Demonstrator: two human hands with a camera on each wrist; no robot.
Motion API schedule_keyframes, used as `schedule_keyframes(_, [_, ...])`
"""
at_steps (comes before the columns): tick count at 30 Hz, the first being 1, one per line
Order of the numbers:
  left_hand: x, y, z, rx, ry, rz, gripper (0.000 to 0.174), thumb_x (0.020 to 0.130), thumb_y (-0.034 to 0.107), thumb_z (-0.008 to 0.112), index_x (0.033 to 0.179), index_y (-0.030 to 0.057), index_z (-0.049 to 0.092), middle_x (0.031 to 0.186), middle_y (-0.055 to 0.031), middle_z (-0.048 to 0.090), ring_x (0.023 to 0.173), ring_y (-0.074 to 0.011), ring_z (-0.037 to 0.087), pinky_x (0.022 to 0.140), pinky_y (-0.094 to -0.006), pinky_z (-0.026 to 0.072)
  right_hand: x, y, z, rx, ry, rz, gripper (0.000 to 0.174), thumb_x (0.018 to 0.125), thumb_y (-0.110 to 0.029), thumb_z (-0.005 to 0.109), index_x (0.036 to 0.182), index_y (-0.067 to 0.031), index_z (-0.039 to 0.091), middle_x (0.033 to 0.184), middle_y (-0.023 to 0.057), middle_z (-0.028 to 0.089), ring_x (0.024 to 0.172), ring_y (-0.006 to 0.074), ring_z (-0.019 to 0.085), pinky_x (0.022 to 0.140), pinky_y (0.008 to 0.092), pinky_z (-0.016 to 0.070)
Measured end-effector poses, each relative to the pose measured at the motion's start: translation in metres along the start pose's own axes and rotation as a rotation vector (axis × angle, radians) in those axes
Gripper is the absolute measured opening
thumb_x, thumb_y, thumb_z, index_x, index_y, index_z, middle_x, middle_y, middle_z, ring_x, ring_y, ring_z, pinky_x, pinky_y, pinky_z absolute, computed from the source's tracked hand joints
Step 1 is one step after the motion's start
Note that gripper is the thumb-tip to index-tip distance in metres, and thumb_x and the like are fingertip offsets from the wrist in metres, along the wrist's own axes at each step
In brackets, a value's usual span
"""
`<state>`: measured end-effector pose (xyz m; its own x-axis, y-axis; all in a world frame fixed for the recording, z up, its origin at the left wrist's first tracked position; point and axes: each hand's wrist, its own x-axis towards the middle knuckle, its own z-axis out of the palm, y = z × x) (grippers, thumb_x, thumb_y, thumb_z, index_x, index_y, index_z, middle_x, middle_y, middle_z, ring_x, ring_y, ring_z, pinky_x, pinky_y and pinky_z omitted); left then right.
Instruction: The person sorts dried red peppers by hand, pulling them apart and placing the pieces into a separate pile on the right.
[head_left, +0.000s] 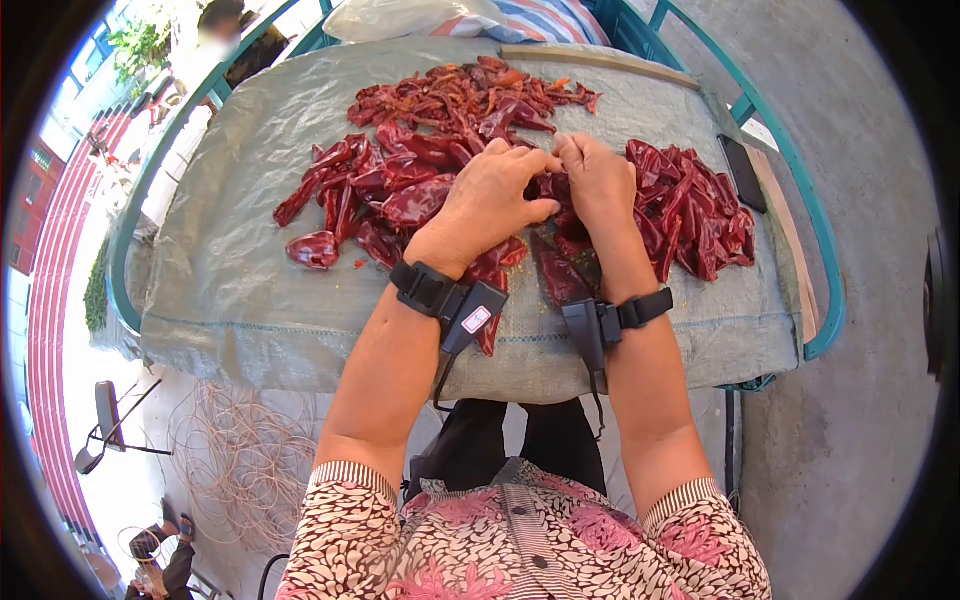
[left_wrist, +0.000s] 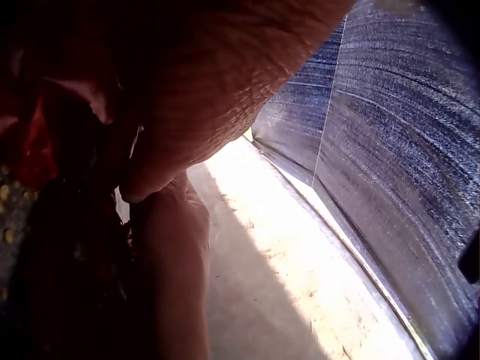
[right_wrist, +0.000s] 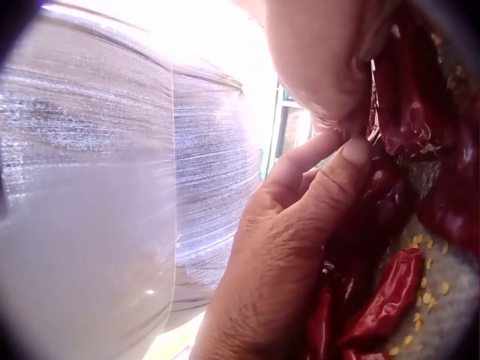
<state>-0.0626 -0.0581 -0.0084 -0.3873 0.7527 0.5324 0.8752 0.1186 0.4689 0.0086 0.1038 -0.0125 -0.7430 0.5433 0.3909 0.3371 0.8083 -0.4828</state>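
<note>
Over the heap of dried red chili peppers, both hands meet in the head view. My left hand curls its index finger and thumb around a dark red chili pepper. Close against it, my right hand pinches the same chili with bent fingers. In the right wrist view the left hand reaches in with thumb and finger together, meeting the right hand. The hands partly hide the held chili. More chilies and loose yellow seeds lie just below.
A pile of flattened chilies lies at right, with smaller torn pieces at the back. A woven sheet covers the surface inside a teal rail. A phone lies near the right edge; full sacks stand behind.
</note>
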Motion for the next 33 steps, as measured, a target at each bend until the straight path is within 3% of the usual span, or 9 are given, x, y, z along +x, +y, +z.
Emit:
schedule_keyframes(6, [0.003,0.008,-0.005,-0.051,0.102,-0.091,0.037,0.081,0.013,0.075,0.117,0.0078,0.067,0.106,-0.0137,0.067,0.104,-0.0316,0.061,0.094,-0.0422,0.0509,0.003,-0.007,-0.001,0.193,0.299,-0.09,0.034,0.104,-0.038,0.056,0.096,-0.0098,0.071,0.081,0.0169,0.072,0.082,0.0376,0.07,0.081,0.0494,0.0471])
schedule_keyframes(9, [0.004,0.005,-0.002,0.003,0.207,-0.065,0.034,0.083,0.011,0.071,0.117,0.0075,0.067,0.107,-0.0151,0.065,0.105,-0.0332,0.061,0.093,-0.0437,0.0512,0.002,-0.01,-0.003,0.256,0.36,-0.122,0.029,0.104,-0.033,0.058,0.096,-0.0087,0.071,0.084,0.0165,0.073,0.084,0.0376,0.069,0.078,0.0493,0.0479])
schedule_keyframes(16, [0.005,0.0,-0.001,0.049,0.493,-0.252,0.028,0.084,0.005,0.065,0.111,0.0072,0.071,0.102,-0.0132,0.062,0.102,-0.0327,0.061,0.093,-0.0435,0.0494,0.002,-0.013,-0.004,0.312,0.41,-0.186,0.021,0.102,-0.027,0.06,0.099,-0.0093,0.072,0.088,0.0145,0.072,0.087,0.0362,0.067,0.082,0.0484,0.0473])
schedule_keyframes(20, [0.004,-0.004,-0.002,0.276,0.533,-0.228,0.019,0.086,0.008,0.068,0.104,0.0084,0.074,0.101,-0.0114,0.063,0.099,-0.0312,0.059,0.09,-0.043,0.0485,0.0,-0.016,-0.006,0.331,0.432,-0.185,0.016,0.101,-0.024,0.062,0.103,-0.0105,0.071,0.09,0.0126,0.072,0.088,0.0351,0.066,0.082,0.0475,0.0469])
schedule_keyframes(25, [0.006,-0.003,-0.002,0.276,0.526,-0.305,0.014,0.088,0.013,0.069,0.101,0.0099,0.072,0.095,-0.0089,0.064,0.094,-0.0292,0.061,0.082,-0.0431,0.0513,-0.002,-0.02,-0.011,0.393,0.448,-0.191,0.011,0.098,-0.018,0.065,0.106,-0.011,0.07,0.09,0.0072,0.071,0.086,0.0294,0.065,0.081,0.045,0.0465])
schedule_keyframes(28, [0.006,-0.002,-0.004,0.291,0.498,-0.319,0.012,0.088,0.015,0.069,0.099,0.011,0.071,0.086,-0.0045,0.063,0.087,-0.0263,0.063,0.076,-0.0425,0.0527,-0.004,-0.027,-0.011,0.433,0.473,-0.307,0.014,0.095,-0.014,0.067,0.108,-0.0108,0.07,0.09,0.0051,0.071,0.088,0.027,0.064,0.082,0.0433,0.0467])
schedule_keyframes(32, [0.005,0.007,-0.008,0.225,0.361,-0.292,0.015,0.088,0.018,0.068,0.102,0.0116,0.071,0.091,-0.0058,0.065,0.088,-0.0277,0.063,0.078,-0.0434,0.0522,-0.013,-0.055,-0.039,0.387,0.489,-0.476,0.017,0.089,-0.008,0.069,0.105,-0.0104,0.073,0.093,0.0056,0.071,0.093,0.0277,0.063,0.087,0.0417,0.0475])
schedule_keyframes(33, [0.006,0.008,-0.009,0.235,0.365,-0.179,0.015,0.087,0.018,0.069,0.101,0.0115,0.071,0.089,-0.0068,0.065,0.088,-0.0295,0.062,0.077,-0.0437,0.0519,-0.018,-0.067,-0.053,0.375,0.474,-0.525,0.018,0.087,-0.006,0.069,0.103,-0.0103,0.074,0.095,0.0056,0.072,0.095,0.0281,0.063,0.088,0.0411,0.0477])
